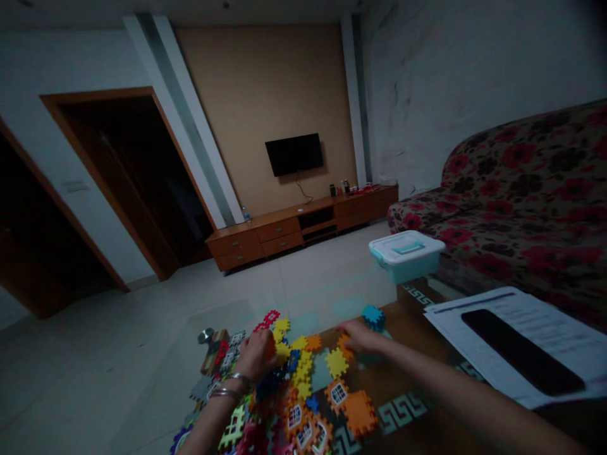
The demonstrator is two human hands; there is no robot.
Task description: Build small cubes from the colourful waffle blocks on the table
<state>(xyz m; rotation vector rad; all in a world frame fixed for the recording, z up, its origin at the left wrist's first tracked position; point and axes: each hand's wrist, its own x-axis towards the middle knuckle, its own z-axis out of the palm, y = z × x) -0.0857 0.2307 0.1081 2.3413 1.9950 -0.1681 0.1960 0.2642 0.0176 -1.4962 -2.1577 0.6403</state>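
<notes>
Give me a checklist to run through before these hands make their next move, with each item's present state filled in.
1. Left hand at the pile of interlocking pieces: ok.
2. Left hand's grip confirmed: cannot tell; its fingers are mostly hidden.
3. Right hand gripping the orange piece by its fingers: cannot tell; the contact is unclear.
4. Pieces sorted by colour: not ok; yellow, orange, red and blue lie mixed.
5. Lid on the teal box: ok; it is on.
6. Papers and black phone-like object apart from the pieces: ok; they lie off to the right.
</notes>
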